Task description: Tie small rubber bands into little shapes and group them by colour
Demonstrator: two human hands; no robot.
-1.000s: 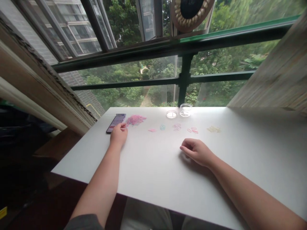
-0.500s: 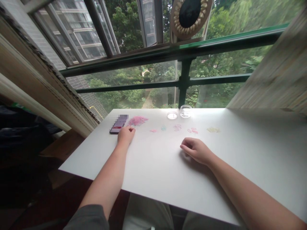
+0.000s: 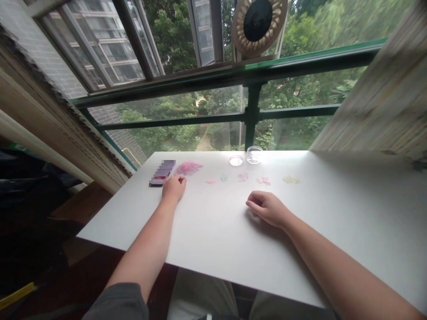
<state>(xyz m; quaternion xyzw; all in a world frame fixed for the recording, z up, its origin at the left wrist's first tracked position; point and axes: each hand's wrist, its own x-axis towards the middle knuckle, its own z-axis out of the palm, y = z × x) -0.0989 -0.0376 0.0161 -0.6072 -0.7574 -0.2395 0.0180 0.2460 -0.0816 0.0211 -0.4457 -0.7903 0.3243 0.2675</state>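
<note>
At the bottom of the frame, nearest to me, there are the person's grey sleeve and two bare forearms, which come over the near edge of the white tabletop. The left forearm goes upward from the lower left, nearly straight. The left hand is low, its back upward, with thumb and forefinger bent toward each other; I cannot tell if something thin is between them. The right forearm lies slanting from the lower right corner. The right hand is curled loosely on its side, with a hollow between thumb and fingers; I see nothing in it, but the inside is partly hidden. The two hands are well apart.

A little farther, a row crosses the middle of the frame: a few pink pieces, a bluish-green group, purple loops, pink loops and pale yellow pieces. Just beyond the left hand lies the pink-purple pile, left of centre, and the phone is beside it.

The small pieces should be very light, I think, and perhaps springy; their material I cannot tell. They may tangle in the pile, so a fingertip pinch at one loop's edge seems best.

Near the far edge stand a shallow clear dish and a taller clear container; both look smooth, probably slippery, better held by the rim. Behind them is the green railing.
</note>
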